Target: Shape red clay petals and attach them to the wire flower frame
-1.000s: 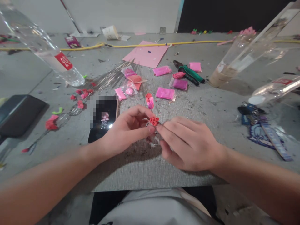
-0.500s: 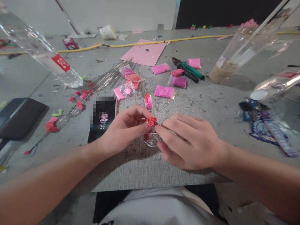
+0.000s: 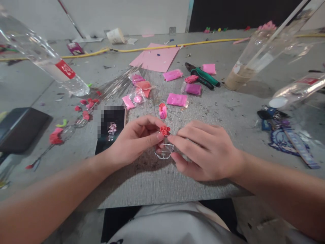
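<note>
A small red clay flower [image 3: 165,129] sits on top of a clear faceted piece [image 3: 164,149]. My left hand [image 3: 134,140] pinches the flower from the left with thumb and fingers closed on it. My right hand [image 3: 205,150] meets it from the right, fingers curled and pinching at the flower and the clear piece. Both hands hover just over a grey textured mat [image 3: 162,183].
A phone [image 3: 109,130] lies left of my hands. Pink clay packets [image 3: 177,100], a red-pink clay lump [image 3: 162,110], green-handled pliers [image 3: 201,75] and pink paper [image 3: 154,58] lie beyond. Clear bottles [image 3: 44,59] lean left and right; keys [image 3: 273,118] at right.
The clear faceted piece now shows more fully below the flower, and my hands have shifted slightly left and closer together. The view has drifted a little.
</note>
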